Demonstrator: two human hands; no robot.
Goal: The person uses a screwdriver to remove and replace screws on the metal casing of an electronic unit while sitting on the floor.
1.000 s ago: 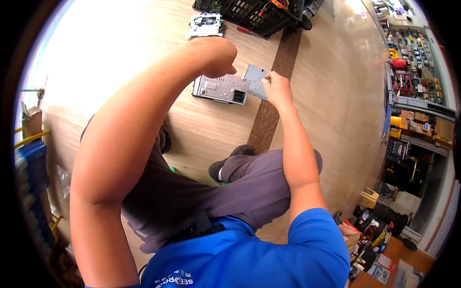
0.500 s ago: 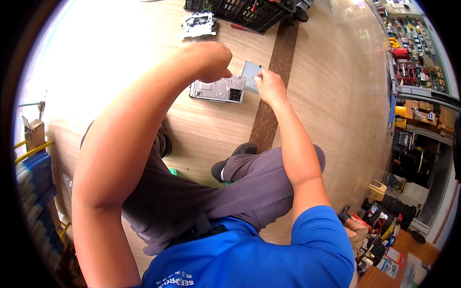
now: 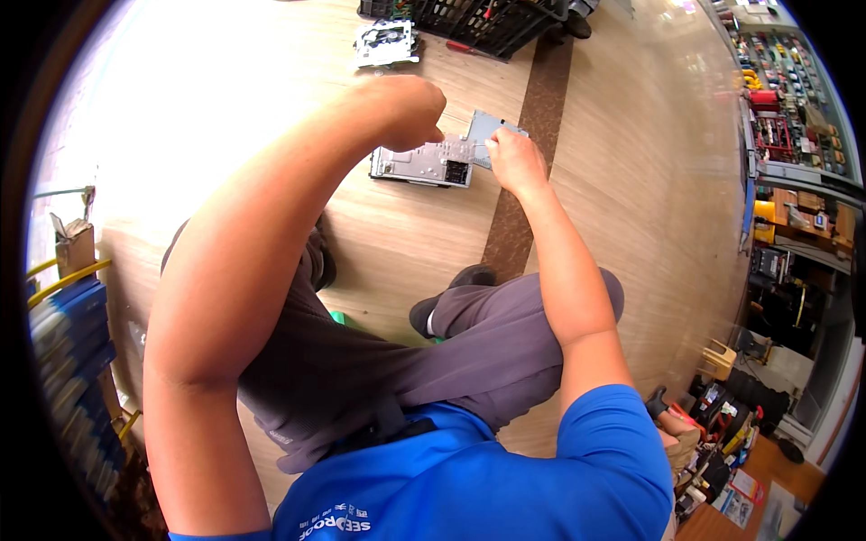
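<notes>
A silver metal electronics box [image 3: 419,167], flat and like a car stereo, lies on the floor ahead of me. A dark socket shows at its near right corner. My left hand [image 3: 410,113] is curled over its far left part, fingers bent down; what they grip is hidden. My right hand [image 3: 520,164] is closed in a pinch just right of the box, with something thin and light at the fingertips that is too small to name. Beneath and beyond that hand lies a bluish-grey metal plate [image 3: 485,126], against the box's right end.
A metal disc-drive mechanism [image 3: 386,43] lies farther off, beside a black plastic crate [image 3: 478,22]. A red-handled tool [image 3: 460,46] rests by the crate. My shoe [image 3: 465,279] is on the floor nearer me. Loaded shelves [image 3: 794,99] stand far right; blue stacked items [image 3: 72,343] stand left.
The whole view has shifted slightly, so everything sits a little farther right. Both hands stay at the box; the right fingers have turned slightly.
</notes>
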